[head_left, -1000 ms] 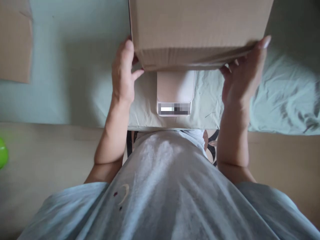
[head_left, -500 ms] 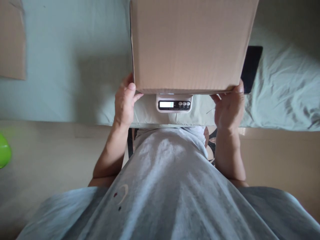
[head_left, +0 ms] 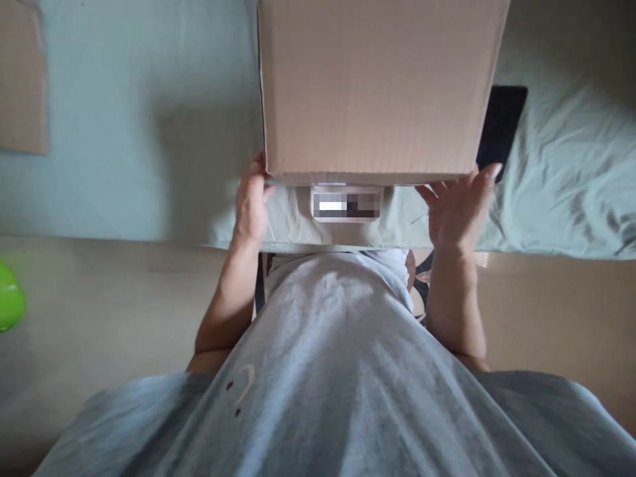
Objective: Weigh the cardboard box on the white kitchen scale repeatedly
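Observation:
A large brown cardboard box (head_left: 382, 93) sits over a small white digital kitchen scale (head_left: 346, 219), hiding its platform. Only the scale's front strip shows, its display blurred out. My left hand (head_left: 252, 207) is at the box's near left corner, fingers apart, partly hidden by the box's edge. By the near right corner, my right hand (head_left: 457, 209) is open, its thumb lifted off the cardboard and its fingertips close to the bottom edge. Whether those fingertips still touch the box I cannot tell.
A black flat object (head_left: 504, 126), like a tablet, lies partly behind the box at the right. A piece of cardboard (head_left: 22, 86) is at the far left on the pale green cloth (head_left: 109, 132). Something bright green (head_left: 8, 298) shows low at the left edge.
Both hands have loosened from the box's near corners; the right thumb has swung outward off the cardboard. The box has barely shifted in view.

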{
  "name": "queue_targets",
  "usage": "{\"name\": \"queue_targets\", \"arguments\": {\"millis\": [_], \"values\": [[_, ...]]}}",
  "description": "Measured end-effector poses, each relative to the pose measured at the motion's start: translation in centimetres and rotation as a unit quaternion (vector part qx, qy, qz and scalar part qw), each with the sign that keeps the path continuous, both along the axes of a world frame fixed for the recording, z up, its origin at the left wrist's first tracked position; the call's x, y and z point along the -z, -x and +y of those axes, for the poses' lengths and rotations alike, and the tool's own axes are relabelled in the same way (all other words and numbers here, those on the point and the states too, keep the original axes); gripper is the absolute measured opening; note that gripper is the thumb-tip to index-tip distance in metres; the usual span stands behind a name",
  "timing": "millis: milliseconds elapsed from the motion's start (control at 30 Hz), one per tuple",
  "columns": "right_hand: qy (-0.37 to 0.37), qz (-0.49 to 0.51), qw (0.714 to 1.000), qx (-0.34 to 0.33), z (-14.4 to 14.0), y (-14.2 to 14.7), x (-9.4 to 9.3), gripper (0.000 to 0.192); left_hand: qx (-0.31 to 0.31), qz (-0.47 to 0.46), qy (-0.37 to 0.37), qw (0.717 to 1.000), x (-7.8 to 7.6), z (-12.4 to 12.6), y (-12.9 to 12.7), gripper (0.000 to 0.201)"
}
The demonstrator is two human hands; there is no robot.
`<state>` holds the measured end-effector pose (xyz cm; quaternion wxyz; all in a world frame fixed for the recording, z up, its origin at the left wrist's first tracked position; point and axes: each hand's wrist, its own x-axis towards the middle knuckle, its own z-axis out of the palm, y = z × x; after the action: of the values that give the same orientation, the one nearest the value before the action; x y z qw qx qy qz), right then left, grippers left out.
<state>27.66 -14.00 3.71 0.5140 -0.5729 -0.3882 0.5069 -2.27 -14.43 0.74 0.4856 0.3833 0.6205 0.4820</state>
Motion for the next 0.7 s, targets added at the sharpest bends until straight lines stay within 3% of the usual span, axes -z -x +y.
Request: {"name": "queue_targets", "arguments": {"millis": [167,333,433,567,700], "values": [[0.049,0.012,0.999,0.015,-0.2,-0.8,1.9,0.061,-0.001,0.024,0.020,0.999,1.4,-0.1,0.6,0.037],[0.055,0.002,0.998,0.024,-0.2,-1.1,2.4,0.059,0.006,0.021,0.011,1.000,1.1,0.2,0.6,0.045],[0.034,-0.008,0.999,0.016,-0.4,-1.0,1.6,0.058,0.000,0.009,0.005,1.000,0.0,-0.1,0.4,0.049],[-0.036,-0.013,0.999,0.011,-0.6,0.2,-0.3,0.049,0.021,-0.010,-0.058,0.998,-2.4,-0.8,-0.3,0.049],[-0.048,-0.014,0.999,0.010,-0.2,1.3,-1.8,0.049,0.047,-0.024,-0.073,0.996,-4.5,-1.1,-1.7,0.051]]}}
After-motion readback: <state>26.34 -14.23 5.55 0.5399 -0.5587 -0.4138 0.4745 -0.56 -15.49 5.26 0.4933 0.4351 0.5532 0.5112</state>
